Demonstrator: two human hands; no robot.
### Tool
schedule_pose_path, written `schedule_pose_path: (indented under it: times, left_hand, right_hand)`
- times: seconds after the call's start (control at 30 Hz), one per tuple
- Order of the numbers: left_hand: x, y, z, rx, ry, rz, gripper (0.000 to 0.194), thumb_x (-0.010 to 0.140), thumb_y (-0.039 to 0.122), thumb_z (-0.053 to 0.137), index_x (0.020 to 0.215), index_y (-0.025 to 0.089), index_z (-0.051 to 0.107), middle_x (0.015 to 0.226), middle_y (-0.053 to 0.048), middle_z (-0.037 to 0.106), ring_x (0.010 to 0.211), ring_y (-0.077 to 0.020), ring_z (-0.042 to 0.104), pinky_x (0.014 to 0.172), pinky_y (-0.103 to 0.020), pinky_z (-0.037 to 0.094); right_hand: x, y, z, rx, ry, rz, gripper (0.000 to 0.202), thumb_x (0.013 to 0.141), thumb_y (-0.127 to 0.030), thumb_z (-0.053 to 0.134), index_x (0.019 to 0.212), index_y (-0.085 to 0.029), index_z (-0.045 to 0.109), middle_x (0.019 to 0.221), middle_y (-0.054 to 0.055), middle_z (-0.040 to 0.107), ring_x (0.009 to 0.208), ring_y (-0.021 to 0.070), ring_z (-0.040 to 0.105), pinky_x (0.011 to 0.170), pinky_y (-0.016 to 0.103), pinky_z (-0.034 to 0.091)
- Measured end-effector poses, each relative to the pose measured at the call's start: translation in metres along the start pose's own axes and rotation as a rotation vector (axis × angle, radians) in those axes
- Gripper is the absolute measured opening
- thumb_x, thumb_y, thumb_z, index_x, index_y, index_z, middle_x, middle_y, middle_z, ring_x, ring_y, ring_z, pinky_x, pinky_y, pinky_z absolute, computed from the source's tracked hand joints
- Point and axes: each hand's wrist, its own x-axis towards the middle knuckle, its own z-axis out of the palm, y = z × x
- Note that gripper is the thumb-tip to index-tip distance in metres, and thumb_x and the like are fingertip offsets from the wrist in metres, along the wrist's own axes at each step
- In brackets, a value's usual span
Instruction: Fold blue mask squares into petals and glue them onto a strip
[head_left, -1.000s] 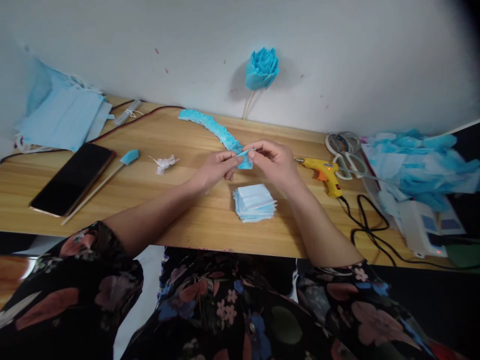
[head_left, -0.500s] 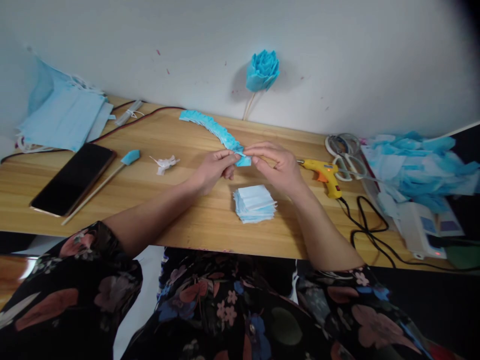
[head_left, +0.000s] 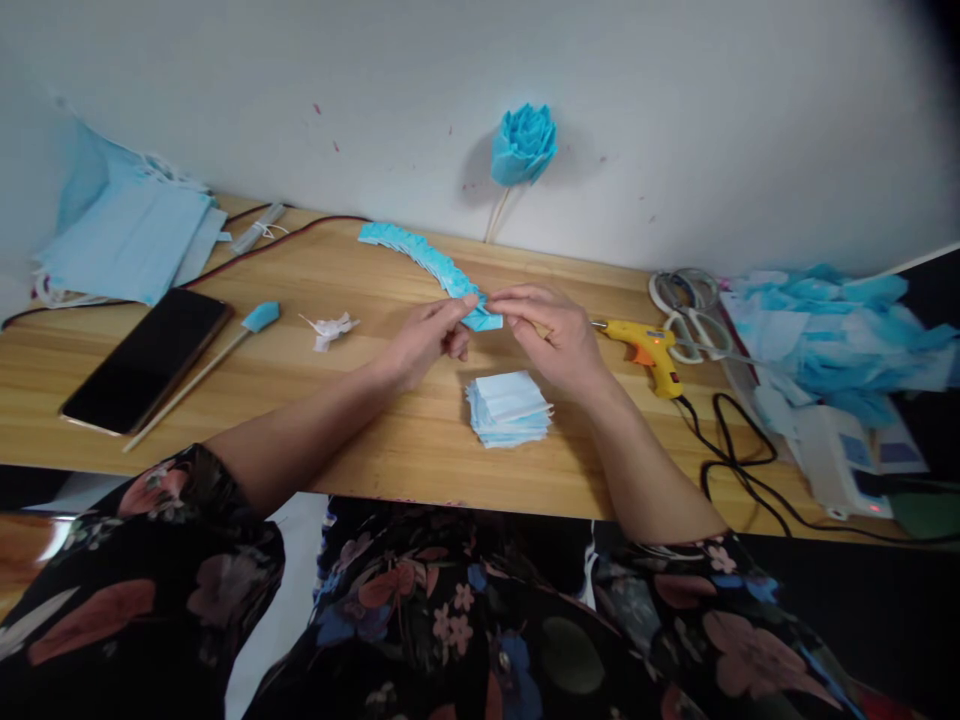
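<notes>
Between my hands is a small folded piece of blue mask fabric (head_left: pixel 486 320), near the end of a curved row of overlapping folded blue pieces (head_left: pixel 420 252). My left hand (head_left: pixel 431 335) pinches the piece, its thumb on top. My right hand (head_left: pixel 551 325) has its fingers closed at the piece's right upper edge. Whether the piece lies within the row or just beside it, I cannot tell. A stack of cut pale blue squares (head_left: pixel 510 408) lies just in front of my hands. Behind them, a blue fabric flower (head_left: pixel 523 145) on a stick leans against the wall.
To the right are a yellow glue gun (head_left: pixel 645 350), scissors (head_left: pixel 697 335), blue scraps (head_left: pixel 832 330) and a white power strip (head_left: pixel 840 460) with black cable. At left lie a phone (head_left: pixel 146 360), a blue-tipped stick (head_left: pixel 199 378), a crumpled white scrap (head_left: pixel 328 330) and face masks (head_left: pixel 131 225).
My left thumb has shifted slightly up over the blue piece, and more of the fold shows flat. My right fingers have moved only a little.
</notes>
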Motion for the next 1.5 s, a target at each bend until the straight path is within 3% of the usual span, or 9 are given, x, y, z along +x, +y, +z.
schedule_pose_path:
  times: [0.17,0.4,0.7,1.1,1.27,1.5]
  left_hand:
    - [0.001,-0.003,-0.001,-0.011,-0.002,0.012,0.033,0.091,0.041,0.076,0.073,0.019,0.059,0.050,0.008,0.044,0.048,-0.0077,0.041,0.060,-0.025,0.043]
    - [0.003,-0.007,-0.003,-0.024,-0.011,0.035,0.036,0.089,0.036,0.077,0.068,0.019,0.054,0.050,0.008,0.045,0.048,-0.0069,0.043,0.060,-0.024,0.044]
    - [0.003,-0.010,-0.003,0.054,-0.015,0.095,0.042,0.085,0.046,0.080,0.065,0.019,0.054,0.051,0.007,0.047,0.050,-0.0074,0.045,0.060,-0.024,0.043]
    - [0.002,-0.006,-0.002,0.189,0.008,0.112,0.045,0.080,0.054,0.080,0.064,0.019,0.056,0.051,0.005,0.050,0.051,-0.0085,0.047,0.058,-0.025,0.040]
    - [0.002,-0.008,-0.001,0.109,0.015,0.142,0.044,0.082,0.056,0.079,0.068,0.019,0.059,0.049,0.006,0.047,0.050,-0.0088,0.046,0.058,-0.025,0.043]
    - [0.000,-0.004,0.002,-0.046,0.021,0.054,0.041,0.087,0.053,0.077,0.075,0.019,0.057,0.048,0.008,0.044,0.047,-0.0083,0.041,0.059,-0.025,0.048]
  right_hand:
    - [0.000,-0.005,-0.001,0.040,0.004,0.006,0.030,0.095,-0.022,0.057,0.106,-0.035,0.082,0.120,0.000,0.080,0.115,0.0243,0.073,0.105,0.049,0.054]
    - [-0.003,-0.003,0.001,0.282,0.042,0.272,0.032,0.098,-0.038,0.062,0.127,-0.031,0.073,0.122,0.004,0.079,0.112,0.0222,0.072,0.101,0.044,0.057]
    - [-0.002,-0.002,0.003,0.492,-0.026,0.427,0.049,0.090,-0.056,0.073,0.129,-0.026,0.072,0.096,0.002,0.071,0.089,0.0169,0.065,0.087,0.036,0.057]
    - [-0.001,-0.002,0.007,0.510,-0.027,0.433,0.041,0.084,-0.032,0.073,0.124,-0.023,0.074,0.085,-0.002,0.062,0.078,0.0137,0.057,0.076,0.030,0.050]
    - [0.000,-0.001,0.011,0.570,0.048,0.430,0.043,0.082,-0.030,0.072,0.124,-0.022,0.074,0.084,-0.003,0.059,0.078,0.0127,0.055,0.077,0.030,0.049]
    - [0.003,0.000,0.014,0.587,0.133,0.452,0.043,0.080,-0.030,0.071,0.122,-0.023,0.075,0.084,-0.003,0.060,0.077,0.0131,0.056,0.078,0.031,0.050]
